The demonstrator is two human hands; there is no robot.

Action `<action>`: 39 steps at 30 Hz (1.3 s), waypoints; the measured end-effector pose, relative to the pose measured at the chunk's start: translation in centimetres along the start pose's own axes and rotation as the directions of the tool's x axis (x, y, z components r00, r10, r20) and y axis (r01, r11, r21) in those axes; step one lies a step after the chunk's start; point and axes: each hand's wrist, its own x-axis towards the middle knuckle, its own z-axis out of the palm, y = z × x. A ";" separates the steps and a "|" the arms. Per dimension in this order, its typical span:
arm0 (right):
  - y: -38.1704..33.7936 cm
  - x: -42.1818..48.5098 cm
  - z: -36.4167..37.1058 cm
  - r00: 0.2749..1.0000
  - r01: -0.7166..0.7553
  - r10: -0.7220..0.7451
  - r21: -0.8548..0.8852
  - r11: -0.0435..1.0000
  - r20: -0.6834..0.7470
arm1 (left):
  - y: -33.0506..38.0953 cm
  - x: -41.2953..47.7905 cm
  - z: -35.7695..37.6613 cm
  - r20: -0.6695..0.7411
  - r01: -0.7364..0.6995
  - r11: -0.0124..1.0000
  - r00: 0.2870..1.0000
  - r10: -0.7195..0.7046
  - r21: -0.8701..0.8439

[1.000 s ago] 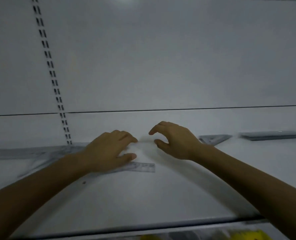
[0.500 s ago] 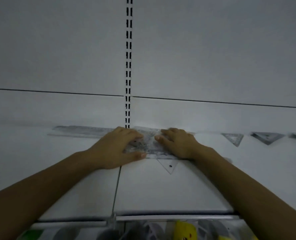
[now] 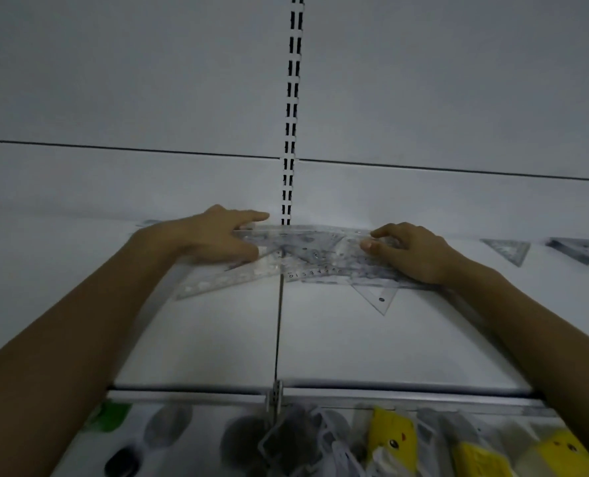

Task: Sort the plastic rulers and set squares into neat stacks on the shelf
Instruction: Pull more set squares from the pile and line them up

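Note:
A loose pile of clear plastic rulers and set squares [image 3: 315, 253] lies at the back of the white shelf [image 3: 337, 339], over the seam between two shelf panels. My left hand [image 3: 217, 239] holds the pile's left end, index finger stretched along the back edge and thumb at the front. My right hand [image 3: 415, 253] pinches the right end with curled fingers and thumb. A long ruler [image 3: 224, 280] slants out at the lower left. The corner of a small set square [image 3: 377, 297] pokes out toward me.
Two more set squares [image 3: 506, 250] [image 3: 584, 249] lie against the back wall to the right. A slotted upright [image 3: 291, 108] runs up the wall behind the pile. Below the shelf's front rail [image 3: 355, 395] hang yellow packaged goods [image 3: 391, 438] and other items.
My hands have spread apart from the middle of the pile to its two ends. The left index finger now points along the back edge. The pile appears shifted slightly toward me.

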 end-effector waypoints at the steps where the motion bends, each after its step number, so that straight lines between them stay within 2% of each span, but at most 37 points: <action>1: 0.0 0.0 0.0 1.000 -0.001 0.001 0.010 1.000 0.002 | -0.4 -0.1 -0.2 -0.010 -0.010 0.999 1.000 0.010 -0.032; 5: -0.1 -0.3 0.1 1.000 0.008 -0.008 0.036 0.999 0.006 | -1.5 -0.3 0.1 -0.108 0.004 1.000 0.994 -0.006 -0.023; 7: 0.0 -0.4 0.2 1.000 0.012 -0.012 0.046 0.999 -0.002 | -2.3 -0.3 0.4 -0.146 0.006 0.997 0.989 -0.017 -0.073; 13: 0.2 -0.6 0.2 0.999 0.038 -0.037 0.063 0.997 -0.016 | -3.2 -0.4 0.4 -0.243 0.013 0.999 0.970 -0.021 -0.035; 17: 0.1 -0.8 0.3 0.999 0.049 -0.047 0.065 0.997 -0.020 | -2.4 -0.7 0.5 -0.280 -0.019 0.990 0.958 0.057 0.139; 20: -0.1 -1.0 0.2 0.999 0.046 -0.045 0.063 0.997 -0.026 | -1.7 -0.7 1.3 -0.282 -0.009 0.924 0.951 0.126 0.383; 23: -0.3 -1.2 0.1 0.999 0.044 -0.042 0.059 0.997 -0.022 | -1.4 -0.9 2.0 -0.345 -0.064 0.865 0.900 0.265 0.498; 27: -0.4 -1.3 0.0 0.999 0.029 -0.027 0.066 0.997 -0.029 | 0.3 -1.3 1.8 -0.323 -0.135 0.771 0.852 0.411 0.623; 31: -0.8 -1.3 -0.1 1.000 0.015 -0.013 0.088 0.996 -0.018 | 5.5 -0.5 0.9 -0.361 -0.287 0.751 0.739 0.568 0.594; 33: -0.7 -1.4 -0.3 1.000 0.004 -0.002 0.116 0.993 -0.015 | 8.3 0.5 1.0 -0.386 -0.357 0.762 0.699 0.602 0.540; 36: -0.2 -1.5 -0.4 0.998 -0.028 0.035 0.142 0.989 -0.045 | 10.1 1.9 2.7 -0.418 -0.383 0.737 0.638 0.647 0.557; 39: 0.3 -1.1 -0.3 0.994 -0.028 0.041 0.129 0.991 -0.101 | 9.8 3.0 4.9 -0.408 -0.388 0.735 0.643 0.648 0.557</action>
